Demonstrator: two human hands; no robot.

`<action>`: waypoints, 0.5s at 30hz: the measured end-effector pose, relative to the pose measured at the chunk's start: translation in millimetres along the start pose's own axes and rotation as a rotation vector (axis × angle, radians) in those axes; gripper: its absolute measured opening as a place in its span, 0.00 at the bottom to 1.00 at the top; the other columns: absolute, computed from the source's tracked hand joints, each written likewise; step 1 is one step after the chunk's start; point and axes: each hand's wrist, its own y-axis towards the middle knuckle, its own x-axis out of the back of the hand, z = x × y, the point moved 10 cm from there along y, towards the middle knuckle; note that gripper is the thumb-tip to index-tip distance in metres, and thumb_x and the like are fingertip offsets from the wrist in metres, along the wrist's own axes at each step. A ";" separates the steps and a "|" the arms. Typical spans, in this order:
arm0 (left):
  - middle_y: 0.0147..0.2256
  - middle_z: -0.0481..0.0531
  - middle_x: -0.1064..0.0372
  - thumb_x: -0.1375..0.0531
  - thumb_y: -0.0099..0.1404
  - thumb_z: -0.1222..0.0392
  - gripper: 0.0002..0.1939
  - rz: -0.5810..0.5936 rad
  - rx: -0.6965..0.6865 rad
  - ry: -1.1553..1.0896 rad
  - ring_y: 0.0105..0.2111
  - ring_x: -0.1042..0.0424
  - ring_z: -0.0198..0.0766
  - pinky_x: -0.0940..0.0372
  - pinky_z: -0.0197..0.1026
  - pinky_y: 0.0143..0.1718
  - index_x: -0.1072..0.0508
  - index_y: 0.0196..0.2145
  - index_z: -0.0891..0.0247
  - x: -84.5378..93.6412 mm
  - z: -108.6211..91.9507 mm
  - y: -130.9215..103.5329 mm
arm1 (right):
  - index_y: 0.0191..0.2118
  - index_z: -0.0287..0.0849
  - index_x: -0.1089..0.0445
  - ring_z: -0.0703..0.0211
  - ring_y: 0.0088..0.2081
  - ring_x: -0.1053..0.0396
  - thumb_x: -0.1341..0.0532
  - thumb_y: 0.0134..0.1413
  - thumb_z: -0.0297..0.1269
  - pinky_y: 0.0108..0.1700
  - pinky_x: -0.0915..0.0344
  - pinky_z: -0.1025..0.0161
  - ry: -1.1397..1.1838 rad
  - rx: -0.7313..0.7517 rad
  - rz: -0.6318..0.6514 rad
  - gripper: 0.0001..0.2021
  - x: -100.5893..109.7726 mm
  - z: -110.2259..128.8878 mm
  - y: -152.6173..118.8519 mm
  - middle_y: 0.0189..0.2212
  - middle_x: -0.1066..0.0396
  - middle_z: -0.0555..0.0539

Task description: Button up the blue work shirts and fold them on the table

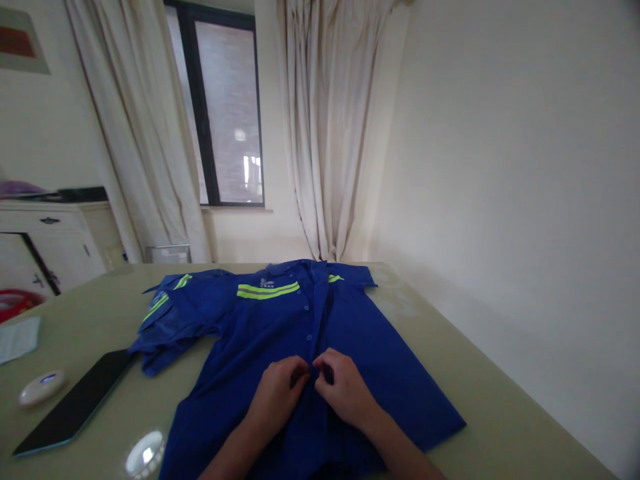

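Note:
A blue short-sleeved work shirt with yellow-green reflective stripes lies spread on the table, its collar toward the window. Small buttons run down its front placket, which is undone at the upper part. My left hand pinches the shirt's front edge near the middle. Just beside it, my right hand pinches the facing edge, thumb against forefinger. The fingertips of both hands almost meet over the placket. Whatever button or buttonhole sits between them is too small to make out.
To the left on the table lie a dark flat board, a white oval device and a sheet of paper. More blue cloth is bunched by the shirt's left sleeve. A wall borders the right side.

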 end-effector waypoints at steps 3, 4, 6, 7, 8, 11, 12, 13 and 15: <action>0.35 0.47 0.22 0.44 0.66 0.63 0.09 -0.038 -0.033 0.074 0.37 0.23 0.39 0.36 0.38 0.39 0.23 0.37 0.56 2.2 -5.4 -1.7 | 0.37 0.42 0.23 0.59 0.36 0.29 0.40 0.48 0.21 0.41 0.38 0.65 0.023 0.005 -0.036 0.13 0.2 2.1 -0.1 0.33 0.26 0.49; 0.36 0.47 0.22 0.45 0.66 0.63 0.09 -0.045 -0.047 0.087 0.37 0.24 0.39 0.37 0.39 0.39 0.24 0.37 0.56 3.0 -6.3 -1.8 | 0.38 0.43 0.23 0.59 0.36 0.29 0.39 0.50 0.23 0.41 0.38 0.65 0.041 0.002 -0.044 0.12 0.2 1.8 0.1 0.33 0.26 0.49; 0.36 0.47 0.23 0.45 0.67 0.64 0.09 -0.049 -0.079 0.103 0.38 0.24 0.40 0.37 0.39 0.40 0.25 0.37 0.56 4.3 -7.6 -1.4 | 0.39 0.43 0.22 0.59 0.35 0.29 0.37 0.53 0.27 0.40 0.38 0.65 0.070 -0.022 -0.045 0.09 -0.8 -1.6 0.8 0.32 0.26 0.49; 0.36 0.47 0.23 0.46 0.68 0.64 0.09 -0.047 -0.096 0.102 0.38 0.24 0.39 0.37 0.39 0.41 0.25 0.37 0.56 4.7 -8.1 -1.1 | 0.39 0.43 0.21 0.59 0.33 0.30 0.35 0.54 0.30 0.39 0.38 0.65 0.080 -0.038 -0.043 0.07 -1.3 -4.3 1.2 0.31 0.26 0.50; 0.36 0.47 0.24 0.46 0.68 0.64 0.09 -0.045 -0.107 0.095 0.38 0.24 0.39 0.37 0.39 0.41 0.25 0.37 0.56 4.9 -8.2 -0.9 | 0.39 0.43 0.21 0.59 0.33 0.30 0.35 0.55 0.32 0.38 0.38 0.65 0.090 -0.053 -0.043 0.06 -1.5 -7.1 1.5 0.30 0.26 0.50; 0.36 0.47 0.23 0.45 0.70 0.62 0.08 -0.048 -0.100 0.057 0.38 0.24 0.39 0.36 0.39 0.41 0.26 0.38 0.56 5.3 -6.2 -0.2 | 0.37 0.42 0.21 0.60 0.30 0.32 0.36 0.54 0.31 0.34 0.40 0.65 0.140 -0.075 -0.043 0.06 -1.7 -13.9 2.3 0.28 0.27 0.51; 0.36 0.47 0.23 0.45 0.70 0.61 0.07 -0.053 -0.088 0.049 0.37 0.24 0.39 0.36 0.39 0.41 0.26 0.38 0.56 5.2 -4.8 0.0 | 0.37 0.42 0.21 0.61 0.29 0.32 0.36 0.54 0.30 0.33 0.40 0.66 0.155 -0.075 -0.038 0.07 -2.3 -14.9 2.4 0.27 0.27 0.51; 0.36 0.47 0.22 0.44 0.69 0.61 0.07 -0.057 -0.076 0.046 0.37 0.23 0.39 0.35 0.39 0.40 0.26 0.37 0.56 4.8 -3.5 0.2 | 0.36 0.42 0.21 0.61 0.28 0.33 0.37 0.53 0.30 0.32 0.41 0.66 0.163 -0.070 -0.032 0.07 -3.0 -15.2 2.3 0.26 0.28 0.51; 0.36 0.47 0.22 0.44 0.69 0.62 0.07 -0.063 -0.066 0.053 0.38 0.23 0.40 0.35 0.39 0.40 0.25 0.38 0.56 3.5 -1.6 0.5 | 0.36 0.41 0.21 0.62 0.27 0.34 0.38 0.53 0.29 0.31 0.43 0.66 0.150 -0.055 -0.020 0.08 -4.5 -13.7 1.9 0.25 0.29 0.52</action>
